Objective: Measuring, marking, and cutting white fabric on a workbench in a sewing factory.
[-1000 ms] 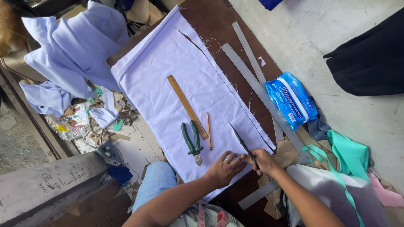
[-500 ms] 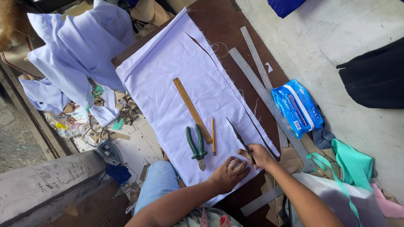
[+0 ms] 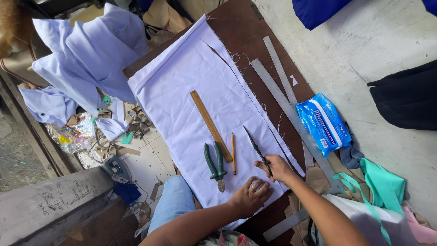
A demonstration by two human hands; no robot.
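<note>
A sheet of pale lilac cloth [image 3: 195, 91] lies spread on a dark brown board [image 3: 255, 32]. My right hand [image 3: 275, 167] grips dark scissors [image 3: 256, 146] whose blades point up along a cut near the cloth's right edge. My left hand [image 3: 250, 195] presses flat on the cloth just below, a ring on one finger. On the cloth to the left lie green-handled pliers [image 3: 215, 162], a pencil [image 3: 233, 153] and a wooden ruler [image 3: 210, 125].
Two long metal rulers [image 3: 284, 98] lie on the board right of the cloth, with a blue plastic packet [image 3: 323, 124] beside them. Lilac garments [image 3: 86, 59] are heaped at the upper left. Teal cloth [image 3: 382, 187] lies lower right, and a dark bag [image 3: 407, 95] at the right edge.
The scissors in my right hand have edged a little further up the cloth. My left hand stays pressed on the cloth beside them. The view has shifted slightly.
</note>
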